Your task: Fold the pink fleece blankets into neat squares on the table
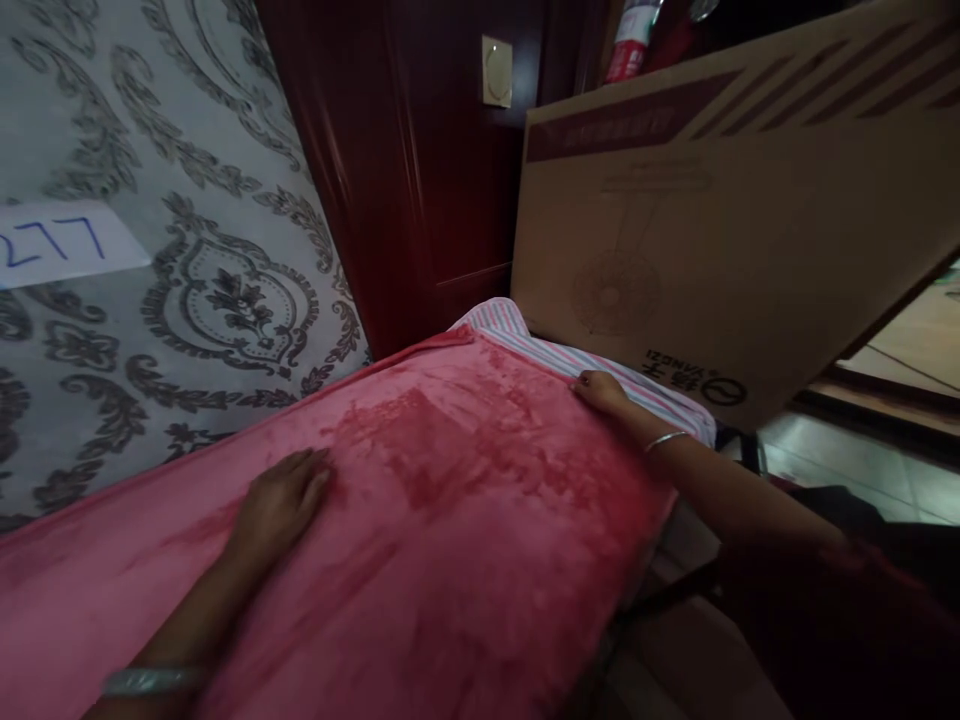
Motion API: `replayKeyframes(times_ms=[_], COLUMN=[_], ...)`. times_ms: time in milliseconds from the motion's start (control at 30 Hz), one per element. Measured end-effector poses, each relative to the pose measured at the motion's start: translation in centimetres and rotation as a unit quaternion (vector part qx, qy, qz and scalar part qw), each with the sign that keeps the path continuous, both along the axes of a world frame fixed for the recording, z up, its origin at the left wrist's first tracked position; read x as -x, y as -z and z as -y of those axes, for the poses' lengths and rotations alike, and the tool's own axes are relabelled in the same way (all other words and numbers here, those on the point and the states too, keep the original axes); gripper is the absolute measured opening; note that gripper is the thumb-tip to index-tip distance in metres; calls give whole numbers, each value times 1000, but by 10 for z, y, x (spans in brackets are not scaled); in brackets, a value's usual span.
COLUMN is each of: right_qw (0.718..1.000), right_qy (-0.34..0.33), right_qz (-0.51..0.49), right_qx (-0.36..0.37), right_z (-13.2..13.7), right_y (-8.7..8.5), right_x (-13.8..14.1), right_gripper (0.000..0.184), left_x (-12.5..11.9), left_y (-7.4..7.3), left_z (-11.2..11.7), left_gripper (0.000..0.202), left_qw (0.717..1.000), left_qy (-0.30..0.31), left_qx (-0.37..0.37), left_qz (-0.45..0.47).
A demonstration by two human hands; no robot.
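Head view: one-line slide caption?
Left hand flat on pink blanket; right hand at its far edge, by striped sheet and cardboard box.

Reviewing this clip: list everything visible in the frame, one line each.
Pink blanket: one, pink, spread across the foreground.
Striped sheet: one, pink-and-blue stripes, under the blanket's far end.
Cardboard box: one, brown, beyond the far end.
Wood panel: one, dark red, behind.
Wall switch: one, cream, on the panel.
Wallpaper: one wall, grey patterned, left.
Paper label: one, white, on the wallpaper.
Left hand: flat on the blanket.
Right hand: at the blanket's far edge.
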State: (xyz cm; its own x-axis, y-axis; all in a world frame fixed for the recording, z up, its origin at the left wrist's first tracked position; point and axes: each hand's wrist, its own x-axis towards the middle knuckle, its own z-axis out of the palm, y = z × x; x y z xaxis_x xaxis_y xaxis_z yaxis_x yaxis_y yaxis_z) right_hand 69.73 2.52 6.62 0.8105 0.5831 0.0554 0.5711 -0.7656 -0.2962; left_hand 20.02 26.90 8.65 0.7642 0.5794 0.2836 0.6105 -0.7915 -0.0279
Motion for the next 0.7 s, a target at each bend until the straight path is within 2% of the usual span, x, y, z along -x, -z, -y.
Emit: replayKeyframes(times_ms=[100,200,267,333,433,533,600,700], right_qw=[1000,998,998,998,998,998,997,993], right_qy=[22,55,60,57,53,61,78,111], right_qz=[3,3,-3,-11,-24,-26,-16,-4], right_qx=[6,10,10,9,11,12,2,-32], right_z=[18,30,39,50,76,108,128,148], right_y=[1,-2,-4,-6,-7,-4,-1,-1], right_x=[-2,-3,-2,-1,1,6,12,23], right_gripper=[31,36,40,44,51,49,44,35], left_x=[17,40,60,82,114,137,145,148], left_y=[10,31,44,54,67,76,77,69], left_z=[58,117,145,162,175,189,203,227], left_gripper=[63,60,56,55,60,68,70,70], left_qw=[999,997,997,999,1000,999,997,996], left_qy=[33,55,59,46,29,45,63,90], left_qx=[-11,-12,-8,-7,3,25,26,12], left_qz=[-14,-46,-48,-29,3,11,27,25])
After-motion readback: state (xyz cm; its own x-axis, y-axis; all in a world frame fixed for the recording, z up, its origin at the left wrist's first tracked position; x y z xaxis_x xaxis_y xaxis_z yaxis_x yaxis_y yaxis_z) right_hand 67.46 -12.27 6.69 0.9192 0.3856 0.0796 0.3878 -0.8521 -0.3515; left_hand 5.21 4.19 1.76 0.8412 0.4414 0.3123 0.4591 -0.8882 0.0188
